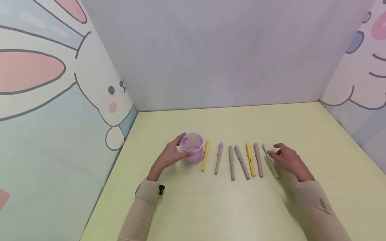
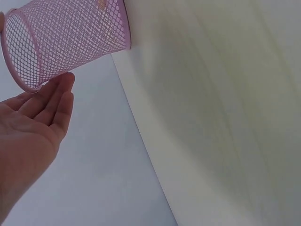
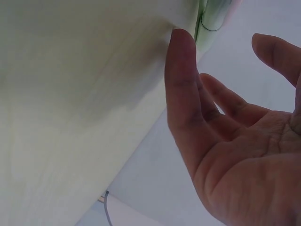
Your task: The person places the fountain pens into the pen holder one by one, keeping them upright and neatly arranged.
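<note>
My left hand holds a purple mesh pen holder, thumb at its front and fingers around the far side. The holder looks upright on the table, with nothing visible inside. In the left wrist view, the fingers lie against the mesh pen holder near its rim. At the right end of a row of pens lies a mint green pen. Just beside it hovers my right hand, thumb and fingers apart with nothing between them. The right wrist view shows the green pen beyond the fingertips.
Between the holder and the green pen lie two yellow pens, one by the holder and one farther right, and several mauve pens. A pale wall stands behind the yellowish table; cartoon-printed panels flank it.
</note>
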`<state>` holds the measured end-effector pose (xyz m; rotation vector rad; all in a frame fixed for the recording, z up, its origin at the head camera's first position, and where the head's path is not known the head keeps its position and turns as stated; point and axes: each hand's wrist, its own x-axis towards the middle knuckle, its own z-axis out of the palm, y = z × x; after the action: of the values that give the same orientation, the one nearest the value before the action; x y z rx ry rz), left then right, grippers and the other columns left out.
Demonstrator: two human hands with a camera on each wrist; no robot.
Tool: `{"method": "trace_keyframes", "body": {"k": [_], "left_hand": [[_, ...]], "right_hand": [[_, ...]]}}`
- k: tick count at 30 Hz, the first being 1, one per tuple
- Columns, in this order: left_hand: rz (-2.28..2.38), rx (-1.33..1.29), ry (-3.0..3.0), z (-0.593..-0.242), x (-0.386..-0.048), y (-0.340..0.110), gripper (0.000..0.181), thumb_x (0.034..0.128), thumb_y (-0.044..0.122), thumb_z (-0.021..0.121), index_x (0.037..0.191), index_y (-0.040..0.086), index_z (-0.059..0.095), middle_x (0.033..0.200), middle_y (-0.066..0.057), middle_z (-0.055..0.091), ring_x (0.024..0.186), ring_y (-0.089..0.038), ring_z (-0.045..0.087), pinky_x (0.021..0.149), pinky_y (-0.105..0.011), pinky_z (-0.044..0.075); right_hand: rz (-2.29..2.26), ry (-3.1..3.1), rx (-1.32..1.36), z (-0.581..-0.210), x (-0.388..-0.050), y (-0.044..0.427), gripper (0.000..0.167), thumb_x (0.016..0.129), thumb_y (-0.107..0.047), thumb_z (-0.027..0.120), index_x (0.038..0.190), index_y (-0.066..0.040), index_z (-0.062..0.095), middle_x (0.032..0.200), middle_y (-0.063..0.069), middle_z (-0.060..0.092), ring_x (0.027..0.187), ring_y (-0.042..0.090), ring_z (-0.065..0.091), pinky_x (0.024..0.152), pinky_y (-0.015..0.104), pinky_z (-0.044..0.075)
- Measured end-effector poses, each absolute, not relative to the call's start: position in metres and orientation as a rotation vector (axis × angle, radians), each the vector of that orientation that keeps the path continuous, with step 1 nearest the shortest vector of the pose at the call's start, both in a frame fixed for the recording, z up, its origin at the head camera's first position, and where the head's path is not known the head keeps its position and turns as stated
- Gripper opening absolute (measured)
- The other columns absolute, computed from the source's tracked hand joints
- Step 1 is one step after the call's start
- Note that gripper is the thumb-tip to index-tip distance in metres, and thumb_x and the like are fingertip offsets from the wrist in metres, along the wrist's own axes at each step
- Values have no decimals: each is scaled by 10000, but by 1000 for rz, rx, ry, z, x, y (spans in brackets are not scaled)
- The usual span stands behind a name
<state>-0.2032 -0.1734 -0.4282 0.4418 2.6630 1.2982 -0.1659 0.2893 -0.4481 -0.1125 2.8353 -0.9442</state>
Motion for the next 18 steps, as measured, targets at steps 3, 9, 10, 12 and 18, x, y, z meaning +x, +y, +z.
{"method": "trace_keyframes", "body": {"k": [3,9,10,12,18], "left_hand": [[1306,449,2661,-429,-203,-173,968,856,387,837,1618,75,328,1527,-147,502,1373,-356,478,1075,-597,411],[1322,447,2651,-428,-203,-173,954,855,400,836,1610,81,348,1519,-139,512,1372,-357,478,1070,-604,413],[1324,447,2651,-428,-203,-173,953,855,400,837,1609,81,351,1517,-140,515,1373,-356,478,1071,-605,412],[1325,443,2653,-428,-203,-173,949,853,401,839,1607,87,356,1514,-140,518,1374,-355,477,1073,-607,408],[1327,436,2654,-429,-203,-174,939,856,400,838,1604,89,362,1509,-139,522,1375,-357,476,1075,-612,404]], "right_hand": [[-934,2827,-114,-447,-168,289,629,1086,-324,533,1396,205,393,1079,323,623,825,315,653,738,515,527],[-914,2788,-62,-446,-174,290,607,1058,-290,574,1390,189,404,1035,287,612,752,254,619,658,417,517],[-916,2782,-59,-446,-175,290,600,1054,-282,579,1390,185,407,1031,280,611,743,248,619,653,407,516],[-922,2772,-55,-446,-176,289,589,1049,-269,587,1387,180,412,1017,266,609,721,233,624,644,392,511],[-958,2739,-53,-447,-180,289,581,1038,-244,612,1393,168,409,1015,264,609,671,218,653,642,397,541]]}}
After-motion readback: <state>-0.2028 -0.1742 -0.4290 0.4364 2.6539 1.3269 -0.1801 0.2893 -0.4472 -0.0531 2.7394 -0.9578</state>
